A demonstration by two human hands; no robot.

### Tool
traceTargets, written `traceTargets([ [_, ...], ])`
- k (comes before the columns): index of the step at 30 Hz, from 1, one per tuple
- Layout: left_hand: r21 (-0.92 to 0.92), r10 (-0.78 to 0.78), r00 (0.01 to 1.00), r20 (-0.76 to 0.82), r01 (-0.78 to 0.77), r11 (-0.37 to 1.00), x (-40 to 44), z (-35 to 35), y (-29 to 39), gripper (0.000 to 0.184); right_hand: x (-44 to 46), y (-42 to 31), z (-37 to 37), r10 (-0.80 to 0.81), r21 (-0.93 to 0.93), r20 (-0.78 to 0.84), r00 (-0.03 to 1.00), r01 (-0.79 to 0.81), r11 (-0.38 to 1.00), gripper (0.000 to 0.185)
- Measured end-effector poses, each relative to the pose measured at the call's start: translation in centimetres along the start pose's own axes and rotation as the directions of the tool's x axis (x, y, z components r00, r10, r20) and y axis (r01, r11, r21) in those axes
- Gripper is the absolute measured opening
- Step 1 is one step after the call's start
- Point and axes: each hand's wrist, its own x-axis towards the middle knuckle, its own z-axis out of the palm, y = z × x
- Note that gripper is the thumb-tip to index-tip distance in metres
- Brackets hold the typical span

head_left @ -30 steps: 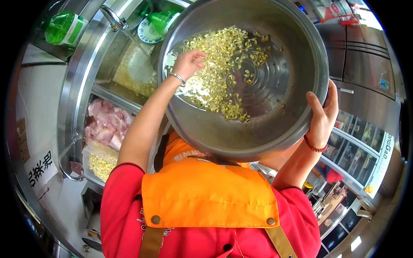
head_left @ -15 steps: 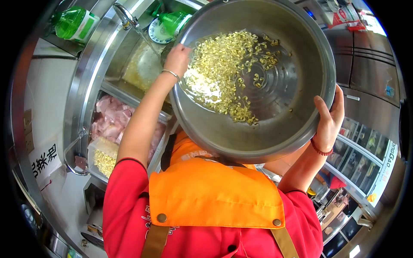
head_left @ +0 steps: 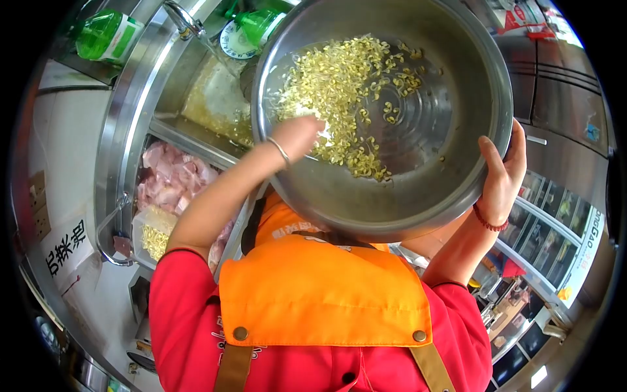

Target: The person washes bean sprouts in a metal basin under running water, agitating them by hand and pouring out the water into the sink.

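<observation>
A large steel basin (head_left: pixel 392 202) is tilted in front of me, with bean sprouts (head_left: pixel 339 85) and some water gathered toward its left side. My right hand (head_left: pixel 503 166) grips the basin's right rim, thumb on the inner side. My left hand (head_left: pixel 299 137), with a silver bracelet at the wrist, is inside the basin's lower left, at the edge of the sprouts. Its fingers are blurred and partly hidden, so whether they hold sprouts cannot be made out.
A sink (head_left: pixel 196 104) with a running faucet (head_left: pixel 183 19) lies at the left. Below it are pieces of raw meat (head_left: pixel 171 176) and a plastic container (head_left: pixel 155 238) of sprouts. Green bottles (head_left: pixel 104 36) stand behind. A glass-front cabinet (head_left: pixel 548 228) is at the right.
My left hand has moved from the basin's upper left rim down and right to the lower edge of the sprouts. My right hand keeps its hold on the rim.
</observation>
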Motion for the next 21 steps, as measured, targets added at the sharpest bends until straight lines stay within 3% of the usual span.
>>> traceTargets([
  [4, 0.162, 0.002, 1.000, 0.012, -0.004, 0.987, 0.7, 4.6, 0.7, 0.014, 0.2, 0.0, 0.1, 0.000, -0.009, -0.020, 1.000, 0.000, 1.000, 0.046],
  [7, 0.221, 0.108, 0.994, -0.033, -0.098, 0.970, 1.3, 6.1, -0.5, 0.010, 0.2, 0.2, -0.1, 0.003, -0.025, -0.024, 1.000, -0.003, 1.000, 0.045],
  [10, 0.155, 0.061, 0.998, -0.017, -0.058, 0.986, 1.0, 5.4, -0.4, 0.007, 0.0, 0.4, -0.4, 0.011, -0.019, -0.025, 1.000, -0.012, 1.000, 0.045],
  [11, 0.034, 0.102, 0.992, -0.073, -0.100, 0.994, 1.1, 6.4, -1.5, 0.006, 0.0, 0.4, -0.3, 0.009, -0.017, -0.026, 1.000, -0.010, 1.000, 0.045],
  [14, -0.013, -0.031, 0.996, -0.086, 0.030, 0.999, 0.5, 2.9, -1.2, 0.004, 0.0, 0.6, -0.4, 0.010, -0.010, -0.016, 1.000, -0.010, 1.000, 0.046],
  [16, 0.447, -0.083, 0.976, -0.203, 0.167, 0.879, -0.5, -1.2, -1.8, 0.008, 0.0, 0.6, -0.5, 0.013, -0.012, -0.016, 1.000, -0.013, 1.000, 0.046],
  [18, 0.625, -0.123, 0.934, -0.336, 0.318, 0.713, -0.6, -4.5, -2.6, 0.028, 0.0, 0.6, -0.4, 0.009, -0.017, -0.017, 1.000, -0.009, 1.000, 0.046],
  [21, 0.283, -0.030, 0.949, -0.315, 0.124, 0.951, 1.9, -4.8, -3.4, 0.049, -0.1, 0.5, -0.2, -0.008, 0.002, -0.014, 1.000, 0.008, 1.000, 0.046],
])
